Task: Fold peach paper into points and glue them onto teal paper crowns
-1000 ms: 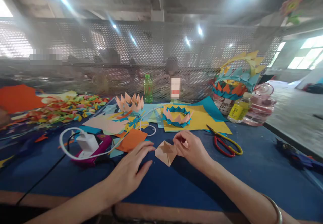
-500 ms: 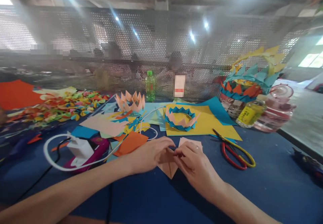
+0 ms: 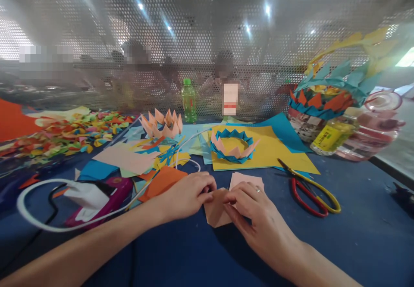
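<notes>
A small piece of folded peach paper [image 3: 216, 209] is between my two hands, just above or on the blue tabletop. My left hand [image 3: 194, 192] pinches its left edge between thumb and fingers. From the other side, my right hand [image 3: 250, 207] grips the right part, covering some of it. Behind my right hand lies a pale pink stack of paper [image 3: 241, 179], partly hidden. An orange sheet of paper [image 3: 168, 179] rests beside my left wrist. Farther back, a ring of blue and peach folded points [image 3: 233, 155] sits on a yellow sheet [image 3: 278, 149].
Scissors [image 3: 312, 196] with red and yellow handles lie at right. A white charger [image 3: 86, 196] with its looping cable sits on a purple power strip [image 3: 121, 190] at left. Farther back stand a peach paper ring [image 3: 161, 127], a green bottle [image 3: 188, 101] and a paper-trimmed basket [image 3: 304, 123].
The peach paper has gone from a pointed shape to a flatter, blunt-ended one. My hands have moved slightly apart, and the camera view has tilted down.
</notes>
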Tool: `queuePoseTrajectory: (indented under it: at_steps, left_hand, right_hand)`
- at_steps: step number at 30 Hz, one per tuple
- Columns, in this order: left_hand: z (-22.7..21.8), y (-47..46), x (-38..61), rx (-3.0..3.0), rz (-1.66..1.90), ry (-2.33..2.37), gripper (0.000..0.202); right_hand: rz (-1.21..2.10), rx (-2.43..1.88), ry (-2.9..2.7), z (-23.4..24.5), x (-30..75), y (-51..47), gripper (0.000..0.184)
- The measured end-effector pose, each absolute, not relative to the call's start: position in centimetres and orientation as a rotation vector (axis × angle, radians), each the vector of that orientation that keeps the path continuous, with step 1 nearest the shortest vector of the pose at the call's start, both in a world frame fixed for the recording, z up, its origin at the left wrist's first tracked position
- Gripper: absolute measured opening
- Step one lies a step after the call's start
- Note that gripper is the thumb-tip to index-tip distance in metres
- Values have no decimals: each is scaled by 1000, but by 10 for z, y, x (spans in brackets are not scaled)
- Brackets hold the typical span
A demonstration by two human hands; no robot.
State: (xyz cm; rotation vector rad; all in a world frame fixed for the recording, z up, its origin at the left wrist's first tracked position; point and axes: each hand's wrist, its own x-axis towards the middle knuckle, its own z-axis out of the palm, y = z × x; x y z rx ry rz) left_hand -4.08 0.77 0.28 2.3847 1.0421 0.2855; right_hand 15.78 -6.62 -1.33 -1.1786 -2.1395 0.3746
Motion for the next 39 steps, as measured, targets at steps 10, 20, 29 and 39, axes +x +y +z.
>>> queuePoseTrajectory:
  at_steps: [10,20,29,39]
  left_hand:
    - [13,-1,-59,1432,404,1099,37]
    - [-5,-29,-64,1399,379,1106,44]
    - [1,-60,-81,2827,800,832,23]
    - [-26,-65,-84,2923,921,803,23]
  right_hand:
    - [87,-984,-2126,-10,155,-71,24]
    - [-96,-792,-2294,-17,152,-70,19]
    - [131,-773,-2339,-24,157,-71,15]
    - [458,-838,-2412,-23,161,-62,12]
